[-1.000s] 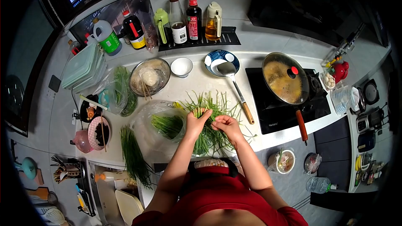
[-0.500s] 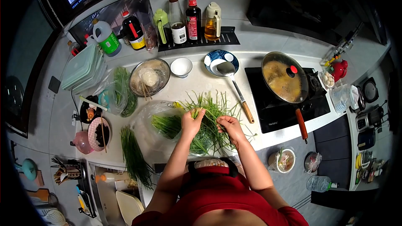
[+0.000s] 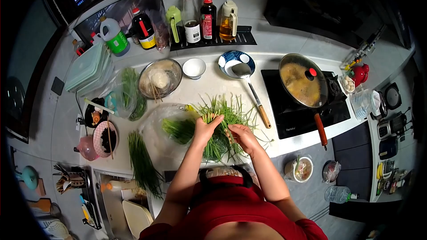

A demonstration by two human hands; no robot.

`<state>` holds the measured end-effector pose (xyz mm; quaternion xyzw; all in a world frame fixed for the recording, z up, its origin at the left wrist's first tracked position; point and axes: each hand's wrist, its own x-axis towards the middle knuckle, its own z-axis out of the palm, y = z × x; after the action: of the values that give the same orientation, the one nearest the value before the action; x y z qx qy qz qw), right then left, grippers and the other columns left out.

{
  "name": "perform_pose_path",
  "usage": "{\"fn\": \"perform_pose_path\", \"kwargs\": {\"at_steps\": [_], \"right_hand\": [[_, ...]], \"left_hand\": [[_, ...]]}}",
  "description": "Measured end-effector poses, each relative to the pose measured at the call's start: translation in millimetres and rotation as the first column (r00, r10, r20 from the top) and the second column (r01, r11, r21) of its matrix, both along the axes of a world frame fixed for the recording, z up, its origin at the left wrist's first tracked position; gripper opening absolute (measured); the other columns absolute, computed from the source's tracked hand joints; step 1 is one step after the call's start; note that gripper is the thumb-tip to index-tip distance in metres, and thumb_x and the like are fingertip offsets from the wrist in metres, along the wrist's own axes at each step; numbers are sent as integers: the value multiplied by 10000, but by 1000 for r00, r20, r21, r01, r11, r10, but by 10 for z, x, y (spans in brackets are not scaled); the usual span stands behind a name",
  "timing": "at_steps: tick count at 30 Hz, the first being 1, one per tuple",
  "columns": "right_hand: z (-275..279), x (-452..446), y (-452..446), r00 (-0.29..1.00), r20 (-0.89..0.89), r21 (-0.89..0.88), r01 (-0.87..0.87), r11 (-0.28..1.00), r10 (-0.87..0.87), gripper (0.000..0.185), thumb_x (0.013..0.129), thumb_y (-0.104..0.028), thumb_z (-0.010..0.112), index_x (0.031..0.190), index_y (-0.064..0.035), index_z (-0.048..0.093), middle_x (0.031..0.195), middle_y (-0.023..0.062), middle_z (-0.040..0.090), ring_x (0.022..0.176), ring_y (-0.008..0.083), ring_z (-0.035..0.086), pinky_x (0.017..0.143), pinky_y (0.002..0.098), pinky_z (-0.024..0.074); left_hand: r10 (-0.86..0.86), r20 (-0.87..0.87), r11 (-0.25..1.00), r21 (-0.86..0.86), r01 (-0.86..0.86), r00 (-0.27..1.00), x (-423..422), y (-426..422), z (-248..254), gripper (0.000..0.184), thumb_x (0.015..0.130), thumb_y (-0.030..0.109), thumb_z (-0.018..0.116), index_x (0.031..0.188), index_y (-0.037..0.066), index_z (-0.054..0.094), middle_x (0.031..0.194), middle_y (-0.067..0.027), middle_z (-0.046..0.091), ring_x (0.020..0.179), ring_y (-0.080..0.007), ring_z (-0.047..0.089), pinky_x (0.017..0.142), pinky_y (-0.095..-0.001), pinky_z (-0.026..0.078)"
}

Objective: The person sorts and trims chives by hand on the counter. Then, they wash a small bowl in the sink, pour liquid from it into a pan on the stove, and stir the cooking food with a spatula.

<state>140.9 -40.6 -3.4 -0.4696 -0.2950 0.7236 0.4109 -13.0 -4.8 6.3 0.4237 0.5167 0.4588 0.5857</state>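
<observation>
Long green garlic chives (image 3: 227, 106) lie in a loose, tangled heap on the counter in front of me. My left hand (image 3: 206, 130) is closed around some stalks, their pale ends showing by the thumb. Close by on the right, my right hand (image 3: 243, 138) has its fingers bent in a pinch at the stalks over the heap. A clear plastic bag (image 3: 153, 126) spreads beneath and to the left, with a thick chive bunch (image 3: 177, 130) in its mouth. Another neat bunch (image 3: 143, 162) lies at the counter's front edge, beside the sink.
A lidded pan (image 3: 300, 80) sits on the black cooktop (image 3: 291, 122), its handle jutting toward the front. Left of it, a spatula (image 3: 255, 98) leans on a blue-patterned bowl (image 3: 232, 56). Behind are a white bowl (image 3: 194, 68) and a metal bowl (image 3: 171, 69) holding dough.
My two hands have drawn slightly closer together over the heap. Pale stalk ends now show at my left hand, and the right has shifted a little left. The camera view has moved slightly.
</observation>
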Motion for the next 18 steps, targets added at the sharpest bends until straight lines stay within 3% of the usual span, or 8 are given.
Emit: {"fn": "perform_pose_path", "kwargs": {"at_steps": [2, 6, 7, 9, 12, 14, 17, 18], "right_hand": [[-78, 7, -10, 997, 76, 30, -31, 999, 29, 174, 844, -236, 543, 773, -88, 602, 677, -18, 576, 576, 52, 480, 519, 193, 374], [-161, 25, -37, 999, -37, 7, -13, 1000, 13, 184, 846, -245, 545, 813, -76, 608, 710, -11, 588, 604, 66, 507, 537, 200, 388], [-165, 37, -48, 999, -34, 5, -9, 1000, 9, 184, 847, -244, 543, 824, -74, 608, 719, -9, 590, 613, 69, 513, 542, 206, 393], [-172, 68, -65, 1000, -27, 2, 0, 1000, 0, 184, 848, -241, 540, 846, -69, 608, 738, -5, 594, 632, 77, 526, 550, 216, 403], [-271, 29, -81, 952, 257, 225, 106, 969, -164, 174, 847, -199, 548, 843, -44, 628, 757, -1, 593, 647, 57, 506, 569, 200, 381], [-443, 78, -45, 880, 391, 393, 106, 914, -270, 173, 844, -168, 556, 832, -18, 640, 761, -6, 595, 670, 45, 492, 614, 181, 367], [-255, 139, -26, 932, 311, 213, 121, 970, -184, 181, 846, -174, 556, 833, -13, 638, 756, -13, 598, 700, 54, 505, 652, 185, 381], [-264, 170, -7, 941, 293, 237, 99, 966, -168, 181, 847, -172, 555, 855, -8, 634, 745, -16, 597, 691, 51, 493, 646, 185, 379]], "left_hand": [[7, -14, 1000, 0, -7, 1000, 2, -1, -32, 166, 764, 164, 665, 778, 4, 622, 696, 0, 596, 618, -69, 519, 557, -237, 405], [179, -204, 978, 146, -151, 963, -31, 121, -338, 242, 804, 239, 611, 792, -3, 627, 631, -36, 598, 577, -95, 528, 566, -254, 418], [273, -151, 948, 213, -238, 950, -37, 187, -453, 261, 806, 287, 613, 789, 27, 623, 625, -1, 567, 490, -50, 426, 439, -222, 324], [291, -76, 948, 155, -277, 954, -84, 255, -562, 261, 816, 285, 598, 799, 27, 630, 612, 6, 553, 445, -45, 377, 405, -223, 292], [282, -140, 956, 125, -265, 949, -80, 227, -547, 255, 811, 275, 607, 807, 22, 631, 582, 24, 515, 416, -39, 331, 384, -221, 255], [301, -73, 948, 135, -290, 951, -42, 209, -497, 242, 803, 260, 618, 790, 19, 630, 559, 36, 482, 413, -37, 324, 383, -218, 248], [213, 27, 977, -21, -213, 977, 14, 143, -311, 233, 792, 238, 632, 842, 12, 615, 586, 41, 458, 433, -40, 323, 402, -219, 259], [178, 98, 983, -53, -173, 979, 36, 143, -337, 236, 793, 237, 631, 862, 13, 610, 604, 38, 462, 438, -43, 323, 409, -220, 265]]}}
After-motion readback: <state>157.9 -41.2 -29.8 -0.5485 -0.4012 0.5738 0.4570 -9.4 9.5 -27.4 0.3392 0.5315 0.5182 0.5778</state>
